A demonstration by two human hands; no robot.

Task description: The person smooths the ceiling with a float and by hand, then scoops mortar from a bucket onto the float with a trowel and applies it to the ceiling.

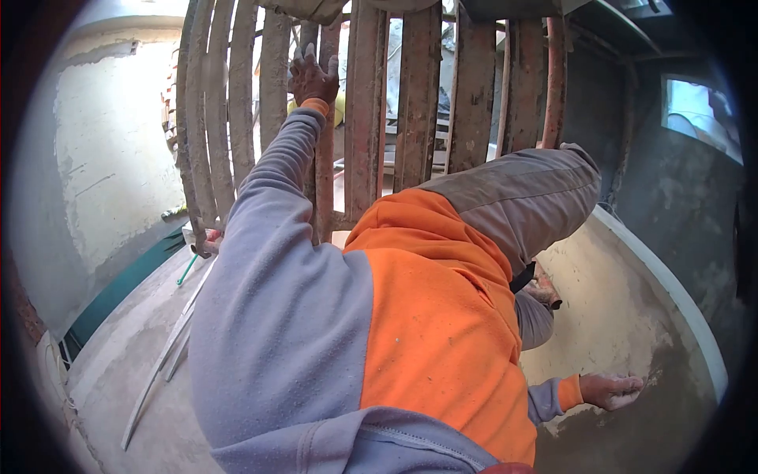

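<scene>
My left hand [313, 79] reaches up at the top, its dusty fingers spread against the metal slats [272, 71] of the scaffold planks. It holds nothing. Down at the lower right, my right hand [612, 391] sticks out from an orange cuff [569, 393]. Its fingers are pressed together and coated in pale dust, and anything between them is too small or hidden to make out. Below it lies a wall or floor surface with a pale part [600, 308] and a darker, damp-looking part [655, 423].
Upright-looking long planks [418, 95] span the top. At the left are a patchy plastered wall [110, 150], long thin strips [162, 359] and a green rod [187, 269]. A pale curved edge [671, 284] runs down the right. A small window [699, 110] is at the upper right.
</scene>
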